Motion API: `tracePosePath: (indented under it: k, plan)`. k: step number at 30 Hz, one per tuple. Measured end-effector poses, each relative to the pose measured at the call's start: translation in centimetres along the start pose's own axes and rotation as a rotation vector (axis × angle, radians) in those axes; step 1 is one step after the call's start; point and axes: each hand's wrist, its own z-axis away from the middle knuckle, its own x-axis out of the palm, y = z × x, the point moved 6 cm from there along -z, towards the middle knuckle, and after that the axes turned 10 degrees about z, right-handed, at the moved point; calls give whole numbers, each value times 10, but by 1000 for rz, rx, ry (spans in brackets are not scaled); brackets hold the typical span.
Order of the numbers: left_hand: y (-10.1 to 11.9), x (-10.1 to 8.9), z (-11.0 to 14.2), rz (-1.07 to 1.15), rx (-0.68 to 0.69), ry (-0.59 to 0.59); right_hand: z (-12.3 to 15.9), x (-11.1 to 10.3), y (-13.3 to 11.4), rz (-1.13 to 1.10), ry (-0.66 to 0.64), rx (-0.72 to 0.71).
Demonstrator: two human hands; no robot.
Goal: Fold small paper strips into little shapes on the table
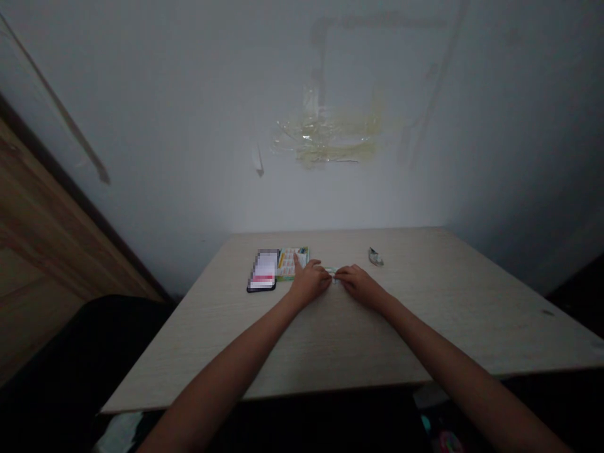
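Fingers of both hands meet over a small green-and-white paper piece [333, 272] pressed flat on the table [330, 340]: the left hand [310, 282] and right hand [359, 283] pinch its two ends, seemingly to steady it, though the dim view hides the exact grip. Just left of the fingers lie a printed sheet [293, 261] and a phone [263, 272]. Farther right sits a small folded scrap [375, 256].

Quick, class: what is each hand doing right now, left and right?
Left hand: fingers closed on the small folded paper piece on the table.
Right hand: pinching the same paper piece from the other end.
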Motion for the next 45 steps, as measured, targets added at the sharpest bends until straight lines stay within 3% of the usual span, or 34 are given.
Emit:
tracePosePath:
  k: [18,33,45]
  plan:
    - [-8,4,14,40,-54,8,0,1,2,-46,22,69]
    - [-6,5,14,54,-62,16,-4,4,-1,94,-27,81]
    - [-1,2,19,65,7,-47,-1,0,-6,87,-34,72]
